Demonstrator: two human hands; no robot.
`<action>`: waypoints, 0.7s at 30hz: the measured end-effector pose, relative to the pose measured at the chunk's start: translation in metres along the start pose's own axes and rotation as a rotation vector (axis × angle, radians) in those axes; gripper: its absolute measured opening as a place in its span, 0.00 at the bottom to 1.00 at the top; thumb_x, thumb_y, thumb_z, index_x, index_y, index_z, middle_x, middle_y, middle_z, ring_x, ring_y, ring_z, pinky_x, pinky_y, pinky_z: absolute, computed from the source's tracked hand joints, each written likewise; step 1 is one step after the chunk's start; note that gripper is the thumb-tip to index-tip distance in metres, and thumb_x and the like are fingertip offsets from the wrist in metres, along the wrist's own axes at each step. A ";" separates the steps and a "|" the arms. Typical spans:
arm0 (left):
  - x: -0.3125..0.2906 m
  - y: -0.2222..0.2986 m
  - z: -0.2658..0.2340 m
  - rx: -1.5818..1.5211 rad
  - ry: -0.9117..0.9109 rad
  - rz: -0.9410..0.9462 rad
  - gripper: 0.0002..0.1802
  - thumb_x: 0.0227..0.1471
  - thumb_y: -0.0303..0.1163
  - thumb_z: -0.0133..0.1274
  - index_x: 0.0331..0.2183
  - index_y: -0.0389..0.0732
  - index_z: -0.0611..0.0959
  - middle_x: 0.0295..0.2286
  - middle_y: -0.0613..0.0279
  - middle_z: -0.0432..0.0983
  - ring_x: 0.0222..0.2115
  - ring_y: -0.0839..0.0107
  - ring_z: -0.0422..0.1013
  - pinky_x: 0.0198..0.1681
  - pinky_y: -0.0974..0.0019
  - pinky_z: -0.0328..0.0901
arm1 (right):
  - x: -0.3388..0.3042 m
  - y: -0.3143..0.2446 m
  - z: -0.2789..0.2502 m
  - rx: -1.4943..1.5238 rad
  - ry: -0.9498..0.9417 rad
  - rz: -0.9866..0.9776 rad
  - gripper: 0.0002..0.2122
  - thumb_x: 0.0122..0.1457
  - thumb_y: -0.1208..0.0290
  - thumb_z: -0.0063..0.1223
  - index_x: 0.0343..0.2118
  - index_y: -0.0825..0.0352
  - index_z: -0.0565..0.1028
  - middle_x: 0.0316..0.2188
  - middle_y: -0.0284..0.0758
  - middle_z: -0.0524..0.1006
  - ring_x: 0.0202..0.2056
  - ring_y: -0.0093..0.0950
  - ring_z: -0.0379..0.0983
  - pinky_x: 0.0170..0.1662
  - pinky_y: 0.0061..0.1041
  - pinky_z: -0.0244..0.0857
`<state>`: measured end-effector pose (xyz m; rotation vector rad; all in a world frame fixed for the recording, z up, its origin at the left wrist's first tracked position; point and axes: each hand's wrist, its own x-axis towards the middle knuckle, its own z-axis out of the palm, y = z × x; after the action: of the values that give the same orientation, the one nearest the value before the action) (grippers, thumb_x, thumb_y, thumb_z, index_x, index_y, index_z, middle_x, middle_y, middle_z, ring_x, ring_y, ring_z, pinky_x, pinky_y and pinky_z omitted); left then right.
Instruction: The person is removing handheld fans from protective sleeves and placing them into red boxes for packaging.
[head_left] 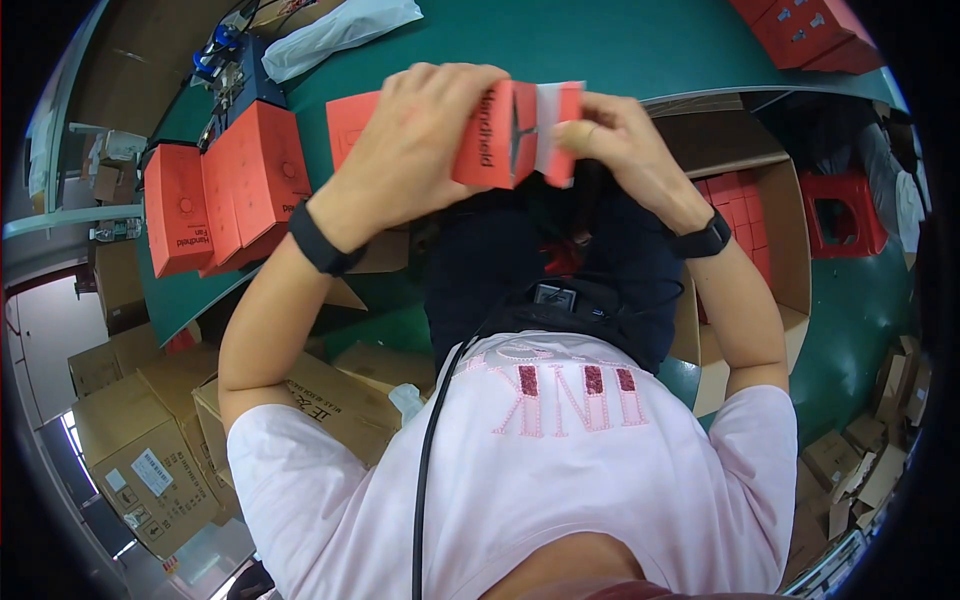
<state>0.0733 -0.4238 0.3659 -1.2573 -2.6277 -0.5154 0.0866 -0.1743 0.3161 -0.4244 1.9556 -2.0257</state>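
Near the edge of the green surface (640,50) is a red box (484,150). The left hand (420,140) grasps its body; the right hand (622,145) pinches a blurred end flap (570,100). The step looks like working that end; the next move likely calls for guiding the flap, box steady.

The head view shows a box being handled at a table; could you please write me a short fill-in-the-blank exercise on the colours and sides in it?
1. The left hand and right hand are both on a box coloured ____.
2. The tabletop is ____.
3. The wristband beside the left hand is ____.
4. The stool stands on the person's ____ side.

Missing words: red; green; black; right.
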 end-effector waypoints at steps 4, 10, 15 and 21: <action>-0.011 -0.014 -0.013 -0.034 0.046 -0.063 0.42 0.35 0.35 0.72 0.53 0.41 0.72 0.46 0.55 0.73 0.47 0.52 0.68 0.52 0.54 0.61 | 0.001 0.010 -0.013 -0.149 0.269 -0.085 0.27 0.56 0.78 0.54 0.62 0.73 0.68 0.52 0.44 0.76 0.42 0.29 0.79 0.45 0.30 0.73; -0.009 -0.006 -0.013 -0.071 -0.013 -0.064 0.46 0.32 0.34 0.74 0.54 0.42 0.72 0.47 0.56 0.72 0.48 0.53 0.67 0.53 0.54 0.61 | -0.009 -0.035 0.012 -1.380 -0.098 -0.854 0.30 0.54 0.85 0.48 0.62 0.58 0.70 0.44 0.39 0.77 0.52 0.39 0.72 0.55 0.35 0.67; -0.009 -0.008 -0.015 -0.171 0.055 -0.101 0.53 0.29 0.37 0.77 0.58 0.42 0.70 0.50 0.56 0.70 0.51 0.54 0.66 0.57 0.54 0.59 | -0.004 -0.032 -0.002 -0.796 -0.172 -0.551 0.25 0.56 0.80 0.50 0.60 0.63 0.71 0.42 0.38 0.75 0.42 0.37 0.69 0.52 0.36 0.61; -0.008 -0.013 -0.016 -0.206 -0.003 -0.143 0.53 0.30 0.37 0.77 0.59 0.43 0.69 0.52 0.57 0.70 0.52 0.55 0.66 0.59 0.55 0.58 | -0.008 -0.014 -0.008 -0.596 -0.236 -0.394 0.20 0.65 0.75 0.48 0.60 0.64 0.72 0.37 0.36 0.77 0.40 0.35 0.69 0.52 0.34 0.61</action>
<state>0.0682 -0.4433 0.3750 -1.1266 -2.7378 -0.8269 0.0904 -0.1638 0.3297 -1.2024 2.4301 -1.4371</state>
